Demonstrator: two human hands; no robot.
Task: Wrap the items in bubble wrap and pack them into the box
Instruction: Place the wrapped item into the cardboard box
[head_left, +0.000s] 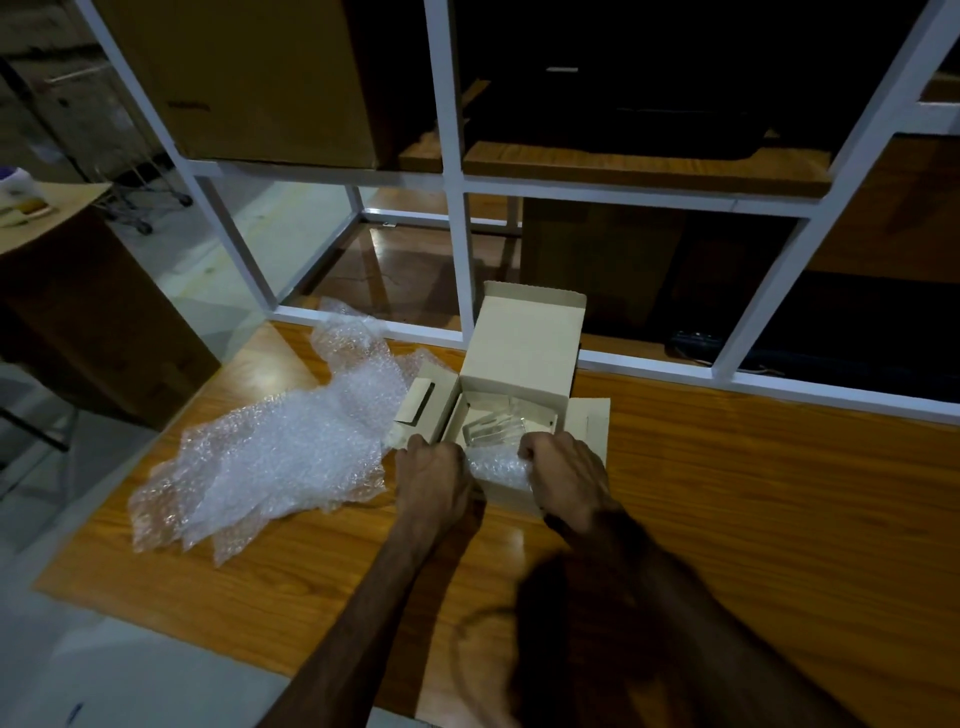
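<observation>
Crosswise, both hands (498, 478) grip the wrapped bundle (500, 466) over the open box (522, 343).

Your left hand (435, 475) and right hand (563, 475) grip a bubble-wrapped bundle (500, 466) at the near edge of the open box (522, 358). Loose bubble wrap (291, 441) lies left of it on the tabletop (753, 493).

Box (522, 343) on table (727, 493); loose bubble wrap (275, 452) left; shelf frame (457, 182) behind.
</observation>
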